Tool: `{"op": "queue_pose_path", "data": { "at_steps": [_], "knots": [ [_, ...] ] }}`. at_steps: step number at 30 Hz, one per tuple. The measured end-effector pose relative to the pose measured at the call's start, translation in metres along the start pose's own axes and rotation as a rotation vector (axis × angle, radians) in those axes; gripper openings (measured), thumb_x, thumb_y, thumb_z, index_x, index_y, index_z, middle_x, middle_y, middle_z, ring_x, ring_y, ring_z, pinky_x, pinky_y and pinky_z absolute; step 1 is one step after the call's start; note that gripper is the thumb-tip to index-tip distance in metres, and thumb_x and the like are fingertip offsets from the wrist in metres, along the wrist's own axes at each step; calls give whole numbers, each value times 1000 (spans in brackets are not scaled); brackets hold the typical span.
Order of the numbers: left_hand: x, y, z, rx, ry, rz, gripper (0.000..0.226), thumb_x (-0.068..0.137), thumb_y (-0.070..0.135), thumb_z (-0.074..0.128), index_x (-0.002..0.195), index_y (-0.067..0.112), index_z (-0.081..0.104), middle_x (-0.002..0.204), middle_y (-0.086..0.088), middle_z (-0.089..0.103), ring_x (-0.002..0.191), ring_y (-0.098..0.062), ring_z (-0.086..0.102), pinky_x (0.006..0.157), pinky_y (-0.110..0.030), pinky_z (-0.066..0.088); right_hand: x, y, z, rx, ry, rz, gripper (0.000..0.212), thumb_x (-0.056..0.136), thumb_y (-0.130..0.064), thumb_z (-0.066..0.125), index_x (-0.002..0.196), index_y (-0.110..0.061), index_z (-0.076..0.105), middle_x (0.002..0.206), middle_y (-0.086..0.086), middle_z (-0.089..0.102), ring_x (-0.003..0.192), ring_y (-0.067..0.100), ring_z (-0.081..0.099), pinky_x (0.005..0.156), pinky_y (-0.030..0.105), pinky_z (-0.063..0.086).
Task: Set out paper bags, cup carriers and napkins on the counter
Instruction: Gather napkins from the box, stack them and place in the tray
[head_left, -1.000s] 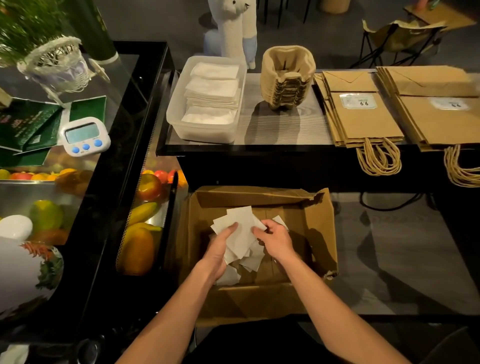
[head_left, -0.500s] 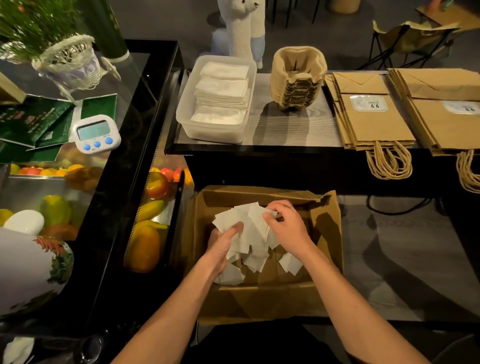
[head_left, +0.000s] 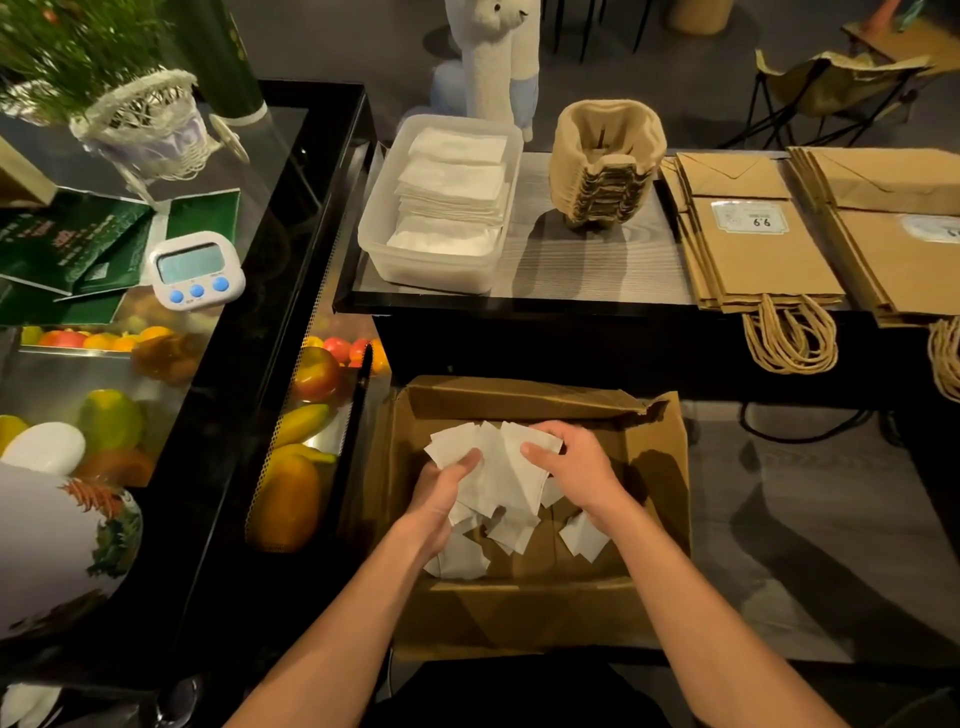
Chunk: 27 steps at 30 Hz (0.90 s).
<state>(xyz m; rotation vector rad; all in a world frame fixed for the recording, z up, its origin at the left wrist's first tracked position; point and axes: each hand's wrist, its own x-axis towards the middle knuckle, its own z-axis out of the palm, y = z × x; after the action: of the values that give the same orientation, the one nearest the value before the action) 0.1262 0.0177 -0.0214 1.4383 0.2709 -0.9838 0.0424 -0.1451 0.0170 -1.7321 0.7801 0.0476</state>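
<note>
While both hands work in the open cardboard box (head_left: 519, 400) below the counter (head_left: 587, 260), left hand (head_left: 441, 493) and right hand (head_left: 576, 467) grip one loose bunch of white napkins (head_left: 498, 467) between them, thumbs on top, close together. More napkins lie loose on box floor. On counter: clear tub (head_left: 431, 262) of stacked napkins, cup carriers (head_left: 608, 171) beside it, paper bags (head_left: 753, 249) at right

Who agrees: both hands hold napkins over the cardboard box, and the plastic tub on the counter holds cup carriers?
No: the head view shows the plastic tub holds stacked napkins; the cup carriers stand beside it. The rest is right.
</note>
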Motion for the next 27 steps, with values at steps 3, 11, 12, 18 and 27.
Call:
{"op": "queue_pose_path", "data": {
  "at_steps": [3,11,12,18,27],
  "knots": [
    [1,-2,1,-48,23,5,34,96,33,69,127,23,57,118,-11,68,107,-31,66,71,-40,62,0,-1,-1,50,59,18,17,99,-24,64,115,-30,64,112,-9,65,104,8,58,76,23,46],
    [6,3,8,-9,23,61,20,101,25,62,118,18,70,108,-7,77,103,-31,70,73,-38,57,10,-7,9,248,-49,134,22,95,-31,70,116,-27,66,120,-4,66,112,20,61,94,40,54],
    [6,4,9,-22,-10,57,22,102,26,62,120,17,70,107,-7,77,104,-31,70,74,-38,58,11,-7,13,177,-6,124,22,95,-33,69,117,-29,64,124,-6,62,113,18,58,88,36,53],
    [2,6,12,-112,-90,-41,27,103,34,58,122,18,67,108,-16,74,101,-35,69,84,-46,56,7,-5,11,63,104,66,16,98,-27,65,113,-31,60,108,-10,58,98,13,56,68,24,45],
    [-2,9,19,-150,-243,-95,66,94,75,37,124,26,71,128,-21,68,116,-40,64,91,-46,52,5,-32,-24,-46,-304,-129,23,96,-25,69,116,-33,63,117,-10,62,107,9,60,85,29,55]
  ]
}}
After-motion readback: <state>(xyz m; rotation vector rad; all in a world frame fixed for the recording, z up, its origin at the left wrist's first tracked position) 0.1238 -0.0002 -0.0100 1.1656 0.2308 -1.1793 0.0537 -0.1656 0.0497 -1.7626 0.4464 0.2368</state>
